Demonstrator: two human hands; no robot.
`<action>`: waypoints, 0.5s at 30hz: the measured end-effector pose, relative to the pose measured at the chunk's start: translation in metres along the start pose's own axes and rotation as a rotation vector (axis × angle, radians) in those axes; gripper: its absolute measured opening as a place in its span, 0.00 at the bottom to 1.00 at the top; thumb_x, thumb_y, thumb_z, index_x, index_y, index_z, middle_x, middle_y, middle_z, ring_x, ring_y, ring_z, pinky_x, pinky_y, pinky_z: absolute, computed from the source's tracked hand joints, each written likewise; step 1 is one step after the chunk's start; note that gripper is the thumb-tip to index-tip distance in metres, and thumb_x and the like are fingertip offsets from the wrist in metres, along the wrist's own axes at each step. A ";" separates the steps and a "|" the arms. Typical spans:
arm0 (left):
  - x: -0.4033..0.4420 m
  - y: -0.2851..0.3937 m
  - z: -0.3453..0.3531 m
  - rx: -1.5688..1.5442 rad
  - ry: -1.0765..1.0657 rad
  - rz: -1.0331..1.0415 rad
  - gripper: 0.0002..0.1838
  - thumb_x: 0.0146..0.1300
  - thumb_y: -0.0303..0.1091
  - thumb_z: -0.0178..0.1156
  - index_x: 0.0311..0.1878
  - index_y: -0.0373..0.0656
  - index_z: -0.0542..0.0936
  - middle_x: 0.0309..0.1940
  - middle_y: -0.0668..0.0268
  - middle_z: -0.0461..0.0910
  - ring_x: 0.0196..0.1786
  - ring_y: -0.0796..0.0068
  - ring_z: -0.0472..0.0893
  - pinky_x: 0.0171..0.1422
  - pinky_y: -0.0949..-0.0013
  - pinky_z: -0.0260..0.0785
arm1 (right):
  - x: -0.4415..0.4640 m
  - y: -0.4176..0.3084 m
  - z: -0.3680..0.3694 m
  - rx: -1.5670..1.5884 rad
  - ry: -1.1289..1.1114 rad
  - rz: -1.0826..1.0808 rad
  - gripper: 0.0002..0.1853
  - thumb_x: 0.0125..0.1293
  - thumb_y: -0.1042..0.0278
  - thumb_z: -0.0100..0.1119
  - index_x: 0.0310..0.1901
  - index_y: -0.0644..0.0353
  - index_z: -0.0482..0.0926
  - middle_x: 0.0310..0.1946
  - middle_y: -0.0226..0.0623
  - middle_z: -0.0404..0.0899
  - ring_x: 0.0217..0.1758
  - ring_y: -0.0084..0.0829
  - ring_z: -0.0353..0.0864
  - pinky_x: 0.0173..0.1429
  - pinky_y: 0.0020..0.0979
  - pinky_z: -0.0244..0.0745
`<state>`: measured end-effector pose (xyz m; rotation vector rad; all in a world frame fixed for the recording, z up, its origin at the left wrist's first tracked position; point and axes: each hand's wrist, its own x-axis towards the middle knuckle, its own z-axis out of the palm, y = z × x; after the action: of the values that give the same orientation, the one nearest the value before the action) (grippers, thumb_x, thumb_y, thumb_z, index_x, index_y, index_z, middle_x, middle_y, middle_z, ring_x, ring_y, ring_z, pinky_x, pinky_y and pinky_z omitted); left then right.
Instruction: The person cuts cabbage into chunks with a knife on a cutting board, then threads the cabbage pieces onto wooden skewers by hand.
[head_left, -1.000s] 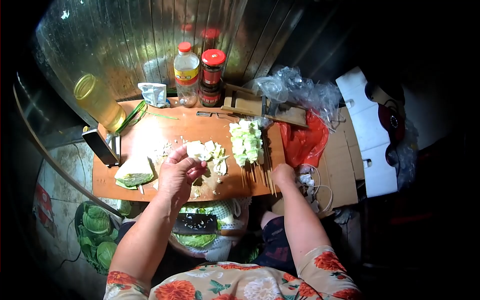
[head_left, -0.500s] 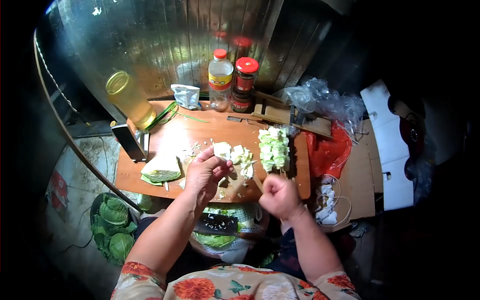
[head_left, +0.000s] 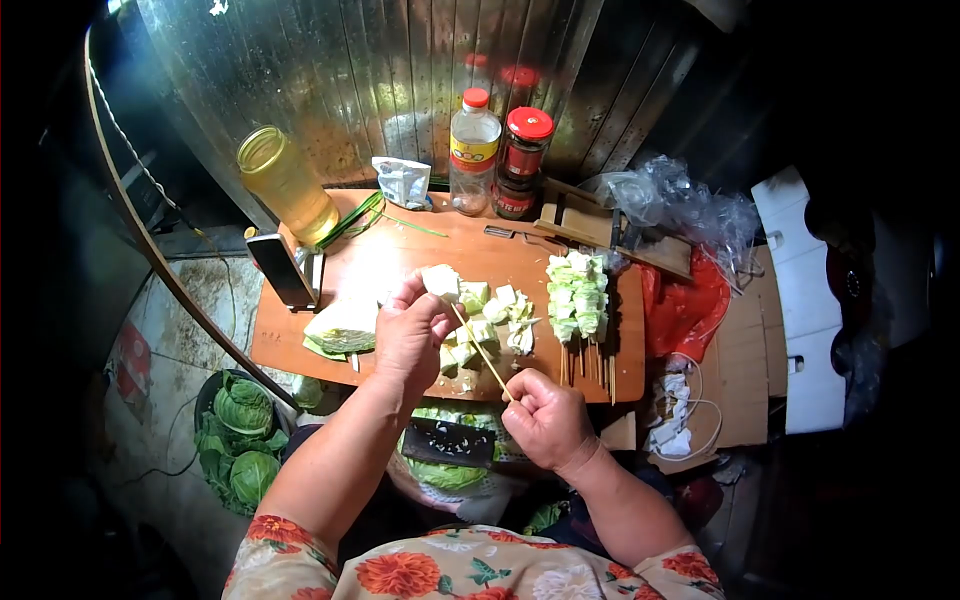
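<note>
Grip of the left hand (head_left: pixel 405 335) is a fingertip pinch on a pale cabbage piece (head_left: pixel 441 283), which leaves its underside exposed to a thin stick (head_left: pixel 482 347). The right hand (head_left: pixel 548 420) has its fingers curled round the stick's near end, probably for firm control along its length; whether the far tip has pierced the piece, I cannot tell from where I stand. Both hands work to the left of the loaded skewers (head_left: pixel 577 295), my landmark on the tabletop (head_left: pixel 400 255).

Those skewers lie side by side, bare ends towards the person, which seems to keep them tidy and easy to pick up. Just left of them, loose cabbage pieces (head_left: pixel 515 305) sit within easy reach of the pinching hand, and further left rests a cut cabbage wedge (head_left: pixel 342 326). Beyond the wedge from the skewers, a phone (head_left: pixel 281 270) leans upright, perhaps to stay viewable. Nearer the person than the skewers and to their left, a cleaver (head_left: pixel 448 443) lies flat, out of the hands' way.
</note>
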<state>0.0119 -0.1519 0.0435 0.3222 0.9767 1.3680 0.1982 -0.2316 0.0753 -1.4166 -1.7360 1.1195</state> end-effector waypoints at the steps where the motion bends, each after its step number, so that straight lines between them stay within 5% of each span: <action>1: -0.001 0.001 0.002 0.026 -0.029 0.081 0.19 0.59 0.20 0.54 0.55 0.40 0.74 0.41 0.64 0.80 0.37 0.74 0.82 0.43 0.72 0.79 | 0.000 0.000 0.001 0.061 -0.012 0.042 0.01 0.58 0.77 0.55 0.32 0.62 0.75 0.14 0.22 0.66 0.19 0.11 0.62 0.24 0.22 0.61; 5: -0.010 0.006 0.012 0.155 -0.049 0.248 0.20 0.59 0.18 0.56 0.57 0.37 0.74 0.45 0.66 0.79 0.42 0.80 0.80 0.47 0.78 0.75 | 0.000 0.002 0.006 0.101 0.027 -0.019 0.01 0.61 0.78 0.55 0.34 0.63 0.75 0.17 0.18 0.67 0.22 0.09 0.62 0.24 0.19 0.59; 8: -0.012 0.007 0.014 0.195 -0.138 0.304 0.21 0.59 0.16 0.57 0.57 0.36 0.74 0.44 0.66 0.79 0.42 0.79 0.81 0.47 0.76 0.76 | -0.001 0.009 0.012 0.274 0.055 0.028 0.03 0.62 0.74 0.60 0.33 0.62 0.77 0.14 0.30 0.71 0.19 0.14 0.69 0.26 0.24 0.67; 15: -0.027 0.006 0.017 0.414 -0.261 0.258 0.19 0.59 0.18 0.61 0.55 0.38 0.77 0.40 0.65 0.83 0.38 0.81 0.82 0.42 0.77 0.76 | 0.000 0.004 0.013 0.316 0.110 0.002 0.05 0.66 0.73 0.60 0.34 0.63 0.75 0.18 0.27 0.72 0.23 0.12 0.67 0.26 0.22 0.65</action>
<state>0.0235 -0.1698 0.0686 0.9431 1.0176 1.3032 0.1884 -0.2343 0.0663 -1.2585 -1.4093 1.2306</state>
